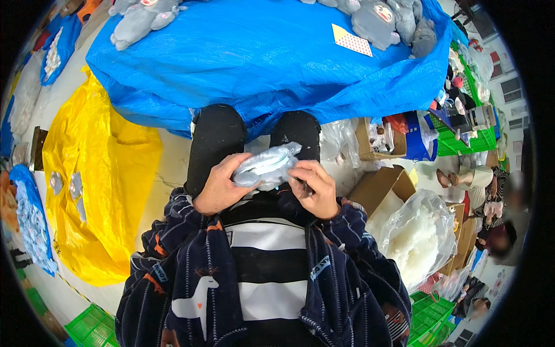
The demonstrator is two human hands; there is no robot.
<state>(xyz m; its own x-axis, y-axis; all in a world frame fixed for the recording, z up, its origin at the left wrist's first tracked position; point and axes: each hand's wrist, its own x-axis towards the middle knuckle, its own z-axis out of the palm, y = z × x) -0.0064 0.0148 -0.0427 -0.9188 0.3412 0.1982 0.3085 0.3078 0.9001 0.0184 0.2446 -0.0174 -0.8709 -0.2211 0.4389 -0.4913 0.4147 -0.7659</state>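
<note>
A: What do we see from the head camera?
B: Our left grip (221,186) pinches the left end of a grey plush piece (269,165), its pale part upward; our right grip (318,191) pinches its right end. We can't tell whether the right fingers hold anything more.
A: Where do we have it?
B: Above our lap, short of the blue surface's (248,63) near edge. Grey toys (373,24) crowd its far right corner, a patterned card (352,41) beside them.

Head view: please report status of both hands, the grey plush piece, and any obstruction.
Left hand gripping grey plush piece. Right hand at its right end, grip unclear. Nothing visibly in the way.
</note>
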